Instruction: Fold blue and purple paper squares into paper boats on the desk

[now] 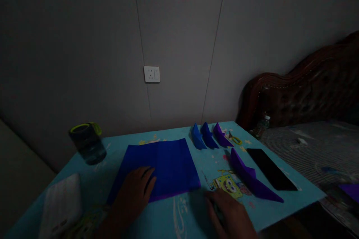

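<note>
A blue sheet of paper [168, 164] with a purple edge showing along its near side lies on the table. My left hand [136, 190] rests on the near left part of the sheet, its fingers lying apart. To the right of the sheet's near corner is my right hand [228, 211], slightly blurred. Its fingers are loosely bent with a gap from the thumb, and I see nothing held there. A large purple folded paper boat [252, 179] lies just beyond the right hand. Farther back stand a light blue paper boat [198, 138], a dark blue one [209, 136] and a purple one [222, 136].
Yellow-handled scissors [235, 140] lie behind the large boat, and a black flat rectangle [270, 168] lies near the right edge. At left are a dark cup [89, 147] and a white phone [61, 203]. A patterned blue cloth [179, 216] covers the table against the wall.
</note>
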A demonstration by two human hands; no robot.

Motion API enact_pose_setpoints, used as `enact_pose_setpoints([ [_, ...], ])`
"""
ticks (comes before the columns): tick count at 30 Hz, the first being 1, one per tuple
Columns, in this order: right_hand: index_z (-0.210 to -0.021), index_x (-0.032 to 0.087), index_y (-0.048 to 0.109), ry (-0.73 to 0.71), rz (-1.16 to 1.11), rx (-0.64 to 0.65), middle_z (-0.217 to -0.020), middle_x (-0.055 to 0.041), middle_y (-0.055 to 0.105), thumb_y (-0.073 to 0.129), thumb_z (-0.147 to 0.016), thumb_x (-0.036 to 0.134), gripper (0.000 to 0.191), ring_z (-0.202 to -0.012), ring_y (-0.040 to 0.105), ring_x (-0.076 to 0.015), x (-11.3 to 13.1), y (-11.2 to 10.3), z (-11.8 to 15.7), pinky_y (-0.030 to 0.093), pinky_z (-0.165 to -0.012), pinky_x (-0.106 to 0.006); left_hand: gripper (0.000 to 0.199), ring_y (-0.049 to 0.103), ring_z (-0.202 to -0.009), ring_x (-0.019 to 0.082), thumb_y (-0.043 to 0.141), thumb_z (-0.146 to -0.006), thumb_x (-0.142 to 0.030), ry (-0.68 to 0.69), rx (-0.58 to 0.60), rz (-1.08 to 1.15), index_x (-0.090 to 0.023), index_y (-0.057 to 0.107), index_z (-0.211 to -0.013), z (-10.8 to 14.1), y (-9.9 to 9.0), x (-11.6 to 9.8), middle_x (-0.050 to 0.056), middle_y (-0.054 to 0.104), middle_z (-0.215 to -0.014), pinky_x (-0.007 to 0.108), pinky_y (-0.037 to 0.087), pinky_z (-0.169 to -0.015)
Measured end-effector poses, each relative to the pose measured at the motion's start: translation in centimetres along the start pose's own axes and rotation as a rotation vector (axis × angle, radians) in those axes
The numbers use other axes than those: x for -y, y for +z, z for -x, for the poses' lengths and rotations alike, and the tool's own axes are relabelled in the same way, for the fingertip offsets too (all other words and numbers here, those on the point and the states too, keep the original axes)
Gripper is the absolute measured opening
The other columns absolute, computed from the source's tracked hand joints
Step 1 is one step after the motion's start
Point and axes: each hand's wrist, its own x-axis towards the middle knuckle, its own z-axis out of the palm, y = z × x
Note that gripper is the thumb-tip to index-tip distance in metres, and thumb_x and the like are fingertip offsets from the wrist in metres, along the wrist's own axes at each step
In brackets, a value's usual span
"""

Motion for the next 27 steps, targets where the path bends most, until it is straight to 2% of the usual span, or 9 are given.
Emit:
enact_pose_setpoints([
  [2, -0.106, 0.021, 0.068, 0.085, 0.087, 0.094, -0.095, -0.0102, 0.072, 0.043, -0.095, 0.021, 0.028, -0.087, 0.069, -0.0221, 1.9, 0.7, -5.4, 0.054, -0.079, -0.031, 0.035, 0.063, -0.106, 0.025, 0.04, -0.097, -0.031, -0.089, -0.017, -0.076, -0.019, 0.067, -0.116, -0.4, -0.2, 1.1, 0.011, 0.069, -0.115, 0.043, 0.046, -0.098],
  [4, -0.108, 0.019, 0.068, 0.116, 0.164, 0.182, -0.1, -0.0125, 0.07, 0.048, -0.094, 0.026, 0.025, -0.09, 0.068, -0.0247, 2.6, 1.4, -9.9, 0.052, -0.08, -0.033, 0.035, 0.061, -0.11, 0.028, 0.042, -0.095, -0.028, -0.199, -0.015, -0.187, -0.016, 0.066, -0.118, -0.4, -0.3, 2.4, 0.015, 0.066, -0.118, 0.043, 0.046, -0.099],
  [7, -0.112, 0.017, 0.066, 0.171, 0.262, 0.22, -0.104, -0.0158, 0.067, 0.057, -0.091, 0.037, 0.03, -0.095, 0.065, -0.0294, 1.7, 2.9, -13.3, 0.049, -0.081, -0.036, 0.041, 0.058, -0.116, 0.033, 0.044, -0.094, -0.03, -0.358, -0.007, -0.314, -0.01, 0.06, -0.126, 0.0, -0.3, 4.1, 0.022, 0.059, -0.128, 0.046, 0.043, -0.1],
  [10, -0.124, 0.015, 0.06, 0.2, 0.233, 0.211, -0.106, -0.0168, 0.065, 0.055, -0.091, 0.042, 0.043, -0.097, 0.064, -0.0299, -0.3, 4.7, -13.5, 0.049, -0.082, -0.036, 0.046, 0.057, -0.117, 0.034, 0.043, -0.094, -0.032, -0.472, -0.013, -0.282, -0.007, 0.056, -0.131, 0.3, -0.5, 4.6, 0.024, 0.059, -0.129, 0.049, 0.042, -0.1],
  [13, -0.14, 0.012, 0.045, 0.246, 0.125, 0.164, -0.115, -0.0183, 0.062, 0.05, -0.093, 0.046, 0.059, -0.097, 0.065, -0.0296, -2.4, 6.3, -12.8, 0.05, -0.082, -0.037, 0.047, 0.06, -0.114, 0.032, 0.041, -0.094, -0.029, -0.513, -0.048, -0.109, -0.005, 0.052, -0.133, 0.0, -0.8, 4.4, 0.022, 0.063, -0.125, 0.047, 0.044, -0.101],
  [16, -0.143, 0.008, 0.041, 0.252, 0.045, 0.134, -0.119, -0.0203, 0.061, 0.05, -0.091, 0.046, 0.064, -0.102, 0.064, -0.0315, -4.0, 7.3, -12.3, 0.049, -0.087, -0.039, 0.047, 0.06, -0.116, 0.029, 0.042, -0.092, -0.029, -0.564, -0.146, 0.091, -0.008, 0.053, -0.133, -0.4, -1.1, 3.8, 0.018, 0.063, -0.128, 0.044, 0.043, -0.103],
  [19, -0.141, 0.007, 0.044, 0.242, -0.016, 0.096, -0.116, -0.0196, 0.063, 0.051, -0.089, 0.043, 0.064, -0.101, 0.065, -0.0315, -5.2, 7.8, -12.4, 0.049, -0.088, -0.04, 0.047, 0.062, -0.113, 0.026, 0.048, -0.087, -0.031, -0.611, -0.231, 0.295, -0.012, 0.055, -0.13, -0.6, -1.1, 3.3, 0.014, 0.066, -0.124, 0.042, 0.045, -0.102],
  [22, -0.136, 0.011, 0.051, 0.255, -0.103, 0.054, -0.11, -0.0157, 0.068, 0.05, -0.087, 0.043, 0.058, -0.098, 0.066, -0.0298, -5.8, 7.8, -12.8, 0.05, -0.088, -0.039, 0.049, 0.066, -0.101, 0.025, 0.054, -0.08, -0.03, -0.635, -0.252, 0.412, -0.014, 0.059, -0.126, -0.6, -1.2, 3.0, 0.011, 0.07, -0.112, 0.042, 0.05, -0.094],
  [27, -0.104, 0.016, 0.071, 0.248, -0.301, 0.021, -0.105, -0.0132, 0.073, 0.047, -0.087, 0.048, 0.043, -0.095, 0.069, -0.0289, -5.0, 7.0, -13.1, 0.051, -0.087, -0.039, 0.035, 0.067, -0.089, 0.025, 0.052, -0.078, -0.03, -0.649, -0.221, 0.416, -0.017, 0.071, -0.104, -0.6, -1.9, 3.2, 0.009, 0.07, -0.095, 0.043, 0.051, -0.088],
])
